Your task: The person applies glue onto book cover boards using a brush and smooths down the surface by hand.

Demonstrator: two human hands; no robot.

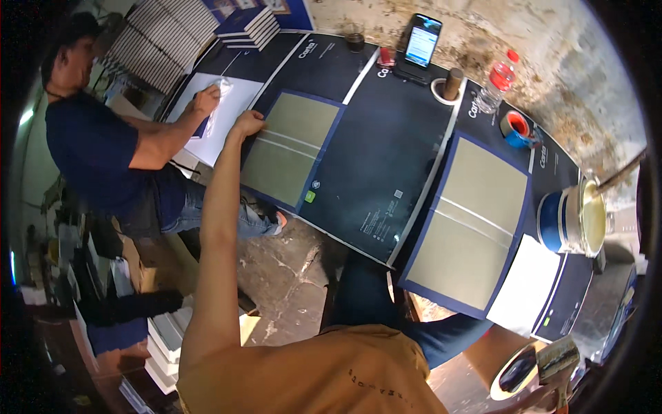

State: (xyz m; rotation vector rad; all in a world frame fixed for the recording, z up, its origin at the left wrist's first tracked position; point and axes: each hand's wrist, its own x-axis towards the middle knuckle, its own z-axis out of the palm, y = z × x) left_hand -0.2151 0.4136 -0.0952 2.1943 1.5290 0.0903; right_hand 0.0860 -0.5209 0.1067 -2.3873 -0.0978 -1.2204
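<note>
My left arm reaches out to the far left. My left hand [248,124] pinches the left edge of a book cover [293,127], two greenish-grey boards with a narrow spine strip between, bordered in dark blue. That cover lies flat on the table. At the lower right edge a wide paintbrush [557,360] stands bristles up, close to the camera. Part of my right hand [529,401] shows at its handle, mostly cut off by the frame. A second book cover [472,214] of the same make lies in front of me on the right, touched by neither hand.
Black sheets [379,152] cover the table. At the right stand a pail [569,217] with a stick in it, a small blue tin [517,130] and a water bottle [498,83]. A phone [422,45] leans at the back. At left, a co-worker [103,131] handles white paper [241,90].
</note>
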